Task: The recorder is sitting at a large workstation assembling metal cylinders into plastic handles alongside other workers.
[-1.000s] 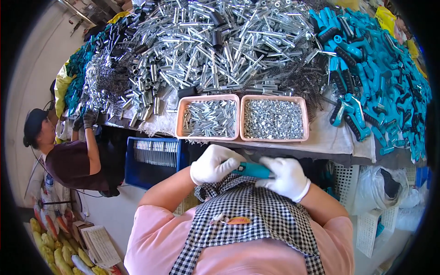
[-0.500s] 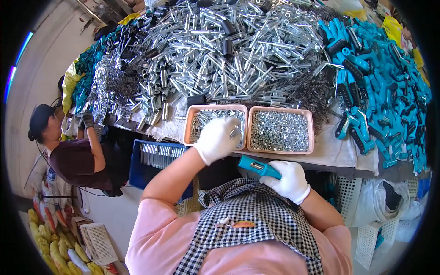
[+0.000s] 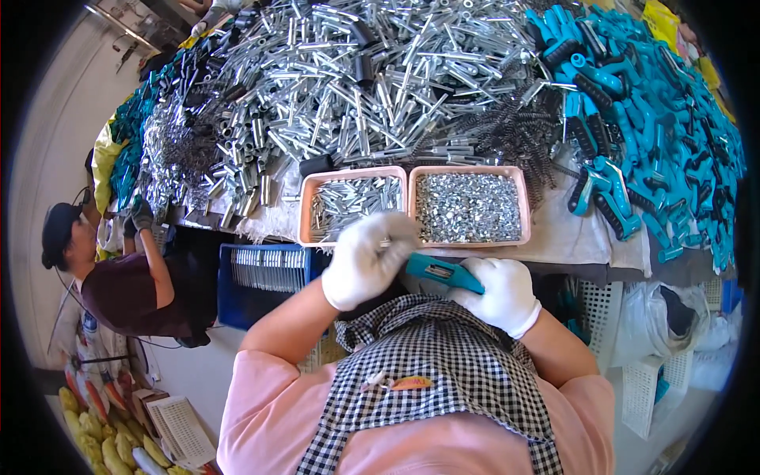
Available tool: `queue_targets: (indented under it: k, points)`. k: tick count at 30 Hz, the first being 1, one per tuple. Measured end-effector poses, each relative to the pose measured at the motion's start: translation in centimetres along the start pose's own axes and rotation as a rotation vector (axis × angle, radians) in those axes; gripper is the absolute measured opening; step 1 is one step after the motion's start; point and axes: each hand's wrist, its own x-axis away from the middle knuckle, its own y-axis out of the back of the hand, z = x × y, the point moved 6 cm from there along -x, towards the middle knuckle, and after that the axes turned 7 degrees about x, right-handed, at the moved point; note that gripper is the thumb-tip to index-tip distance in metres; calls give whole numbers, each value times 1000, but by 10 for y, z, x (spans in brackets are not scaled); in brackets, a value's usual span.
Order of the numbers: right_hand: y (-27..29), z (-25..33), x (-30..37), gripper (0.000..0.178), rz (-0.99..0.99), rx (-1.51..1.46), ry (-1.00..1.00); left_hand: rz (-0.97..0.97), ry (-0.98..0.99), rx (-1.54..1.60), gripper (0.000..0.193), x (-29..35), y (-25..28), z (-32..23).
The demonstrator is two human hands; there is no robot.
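We look down on a worker's two white-gloved hands just in front of a loaded table point(image 3: 566, 273), where the right grip point(image 3: 500, 293) is clamped on the near end of a teal handle point(image 3: 435, 271). We find that handle just off the table's front edge, above the checked apron point(image 3: 419, 340), lying aslant with its far end pointing up and left and a metallic part showing in its slot. The left grip point(image 3: 368, 260) hovers beside that far end, its fingers curled and blurred; we cannot tell whether they meet, or hold anything.

Behind the hands we count two pink trays side by side: the left tray point(image 3: 305, 207) holds slim metal pins point(image 3: 356, 199), the right tray point(image 3: 523, 207) small shiny metal pieces point(image 3: 467, 207). Beyond them we see a broad heap of silvery metal tubes point(image 3: 380, 103), flanked at right by dark springs point(image 3: 526, 134) and a mound of teal-and-black handles point(image 3: 657, 150). Below the table's edge at left, a blue bin point(image 3: 237, 310) carries a row of metal strips point(image 3: 269, 273). Farther left, we see a co-worker point(image 3: 123, 289) in a dark cap and dark top, gloved hands at the table's edge.
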Motion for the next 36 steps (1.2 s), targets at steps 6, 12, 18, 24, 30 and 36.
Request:
queue_targets:
  k: [6,12,18,24,30,36]
  points:
    - [1,7,0,34,-50,3,43,75,-251,-33,18,22,-40,-3]
    - [7,8,-2,37,-47,66,76,57,-282,-138,14,21,-47,-6]
    - [-8,8,10,47,-9,154,150,535,-273,-626,17,31,-78,-19]
    - [4,39,8,39,66,158,195,625,269,208,38,27,-71,43]
    - [27,33,14,42,-88,218,343,537,370,224,54,14,-68,34]
    - [23,-9,17,66,211,100,21,416,146,49,51,6,-70,16]
